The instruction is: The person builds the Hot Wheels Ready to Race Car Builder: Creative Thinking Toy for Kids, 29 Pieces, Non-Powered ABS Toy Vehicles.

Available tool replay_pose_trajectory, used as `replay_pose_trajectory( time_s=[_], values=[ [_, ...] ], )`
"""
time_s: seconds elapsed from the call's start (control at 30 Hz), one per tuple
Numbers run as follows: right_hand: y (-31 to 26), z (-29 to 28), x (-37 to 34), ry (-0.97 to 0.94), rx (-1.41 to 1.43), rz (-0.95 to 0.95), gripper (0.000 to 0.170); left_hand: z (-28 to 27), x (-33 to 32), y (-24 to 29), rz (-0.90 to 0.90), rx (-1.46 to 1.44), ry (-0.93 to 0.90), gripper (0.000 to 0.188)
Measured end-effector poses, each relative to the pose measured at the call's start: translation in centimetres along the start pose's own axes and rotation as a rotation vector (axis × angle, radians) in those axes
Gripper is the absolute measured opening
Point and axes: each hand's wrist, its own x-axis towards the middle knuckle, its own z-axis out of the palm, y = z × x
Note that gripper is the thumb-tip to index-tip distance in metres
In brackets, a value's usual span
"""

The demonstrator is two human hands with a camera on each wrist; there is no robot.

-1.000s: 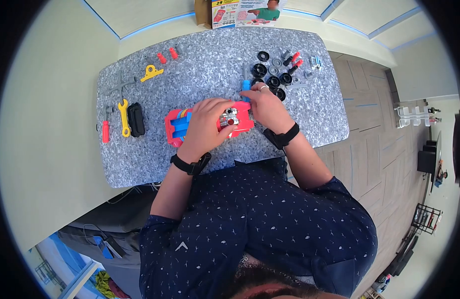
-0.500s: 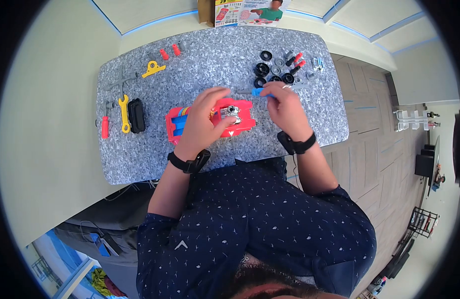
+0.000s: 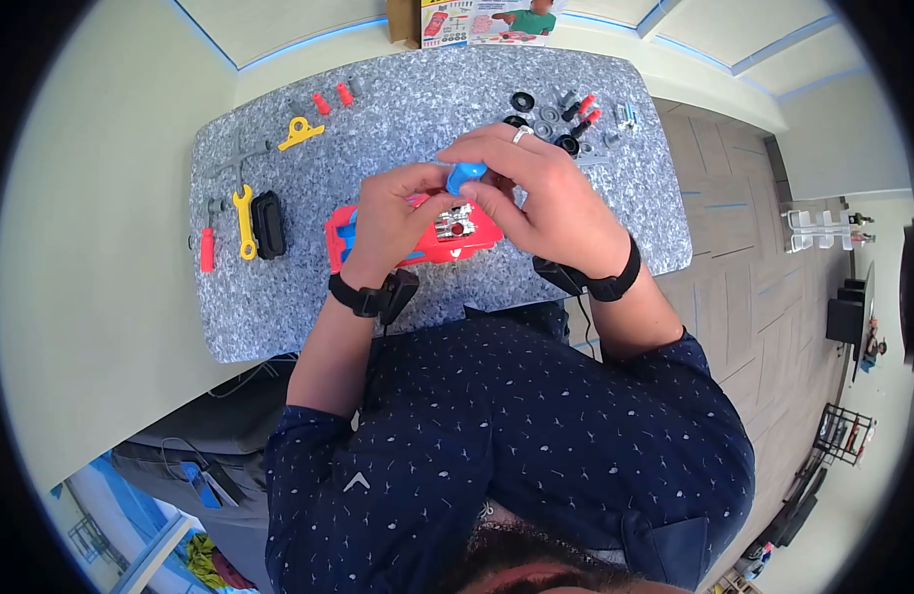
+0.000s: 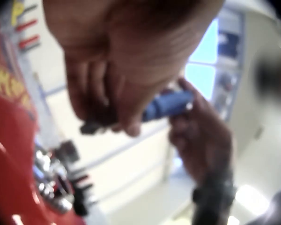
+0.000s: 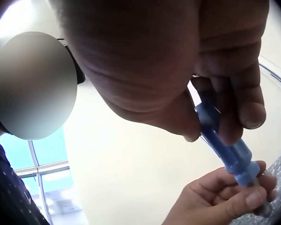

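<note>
Over the red toy car point(image 3: 477, 233), both hands hold a toy screwdriver point(image 3: 466, 177) with a blue handle and a grey shaft. The right hand point(image 3: 556, 193) grips the handle between thumb and fingers. At the shaft end, the left hand point(image 3: 388, 218) pinches the screwdriver just past the handle, as the right wrist view shows. A silver engine piece point(image 3: 455, 226) sits in the car's opening, below the hands. Part of the car's body is hidden behind the left hand.
Black wheels point(image 3: 522, 102), grey rings and red-and-black pieces point(image 3: 588, 120) lie at the table's back right. On the left are a yellow wrench point(image 3: 245, 223), a black part point(image 3: 269, 226), a red-handled tool point(image 3: 207, 249) and a yellow piece point(image 3: 301, 134). A box stands behind the table.
The right hand has picked up the blue screwdriver from the table and brought it left over the car. The left hand has left the car and now pinches the screwdriver's shaft.
</note>
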Motion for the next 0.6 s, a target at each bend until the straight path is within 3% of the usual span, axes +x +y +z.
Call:
replay_pose_trajectory(
  time_s=[0.27, 0.33, 0.47, 0.53, 0.6],
  values=[
    [1.6, 0.5, -0.4, -0.017, -0.066, -0.031, 0.028, -0.4, 0.4, -0.9, 0.047, 0.030, -0.115, 0.025],
    [0.5, 0.0, -0.2, -0.052, -0.061, 0.081, 0.028, -0.3, 0.5, -0.6, 0.132, 0.052, -0.094, 0.028],
    [0.5, 0.7, -0.1, 0.012, -0.113, 0.209, 0.027, 0.1, 0.0, -1.6, -0.033, -0.119, -0.098, 0.034],
    [0.7, 0.8, 0.0, 0.024, -0.002, 0.173, 0.030, 0.5, -0.1, -2.4, -0.062, -0.253, -0.093, 0.037],
    [1.3, 1.0, 0.0, 0.016, 0.045, 0.118, 0.033, 0.2, -0.2, -3.0, -0.009, -0.209, -0.117, 0.040]
  ],
)
